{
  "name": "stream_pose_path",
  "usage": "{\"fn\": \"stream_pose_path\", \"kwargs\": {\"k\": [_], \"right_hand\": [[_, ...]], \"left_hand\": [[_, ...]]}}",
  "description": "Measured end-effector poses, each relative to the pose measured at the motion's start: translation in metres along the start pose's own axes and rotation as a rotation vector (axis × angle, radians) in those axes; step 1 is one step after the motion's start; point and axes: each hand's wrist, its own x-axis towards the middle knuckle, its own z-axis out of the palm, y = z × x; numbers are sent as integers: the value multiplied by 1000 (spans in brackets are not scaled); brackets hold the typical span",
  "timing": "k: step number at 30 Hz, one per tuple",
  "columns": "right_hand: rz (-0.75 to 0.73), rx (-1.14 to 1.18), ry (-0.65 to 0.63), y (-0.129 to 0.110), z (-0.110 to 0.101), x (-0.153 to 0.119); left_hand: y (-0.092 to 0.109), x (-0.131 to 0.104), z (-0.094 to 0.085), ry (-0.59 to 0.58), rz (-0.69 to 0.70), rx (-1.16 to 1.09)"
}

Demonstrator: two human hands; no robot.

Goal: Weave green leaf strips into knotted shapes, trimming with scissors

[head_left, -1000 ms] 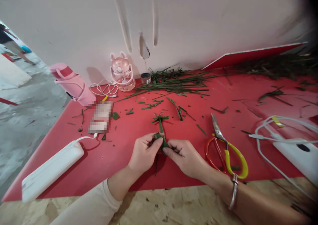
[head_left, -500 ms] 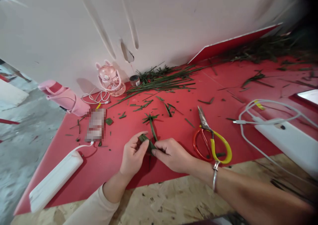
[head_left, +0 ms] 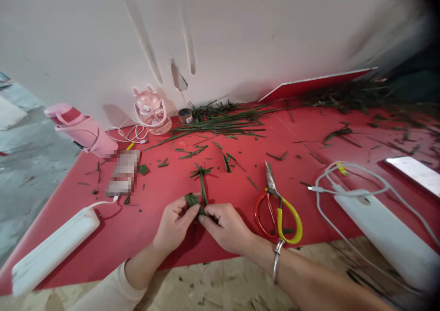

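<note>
In the head view, your left hand (head_left: 173, 226) is pinched on the folded leaf (head_left: 191, 200), thumb across its face. Your right hand (head_left: 228, 227) nips the leaf's lower end between thumb and fingers, so the two hands meet around it, just above the near edge of the red table (head_left: 233, 178). A green stem (head_left: 203, 189) with a spiky top runs down to your right fingers; you can't tell whether it joins the leaf. Over the last second your view has swung and the dark phone (head_left: 417, 176) at the right has come in, but your grip looks much the same, so the leaf seems no further along. The scissors (head_left: 271, 180) lie untouched beside your right wrist.
</note>
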Motion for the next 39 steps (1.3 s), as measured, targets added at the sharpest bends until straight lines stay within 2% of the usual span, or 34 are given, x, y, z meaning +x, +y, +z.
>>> {"fn": "stream_pose_path", "kwargs": {"k": [7, 12, 14, 20, 25, 30, 34, 39], "right_hand": [[16, 39, 34, 3, 4, 3], [40, 97, 98, 6, 8, 5], [41, 97, 101, 5, 10, 6], [-15, 5, 62, 3, 14, 4], [-31, -40, 88, 4, 15, 2], [-15, -23, 121, 4, 16, 3], [-21, -25, 116, 3, 15, 3], [-1, -2, 144, 1, 16, 5]], "left_hand": [[-2, 6, 3, 17, 84, 20], [0, 5, 1, -72, 152, -74], [-1, 5, 0, -69, 181, -69], [-9, 8, 0, -100, 74, -328], [-14, 10, 3, -46, 103, -312], [-13, 10, 2, -67, 184, -279], [-14, 10, 3, -15, 216, -201], [-13, 9, 5, -52, 205, -235]]}}
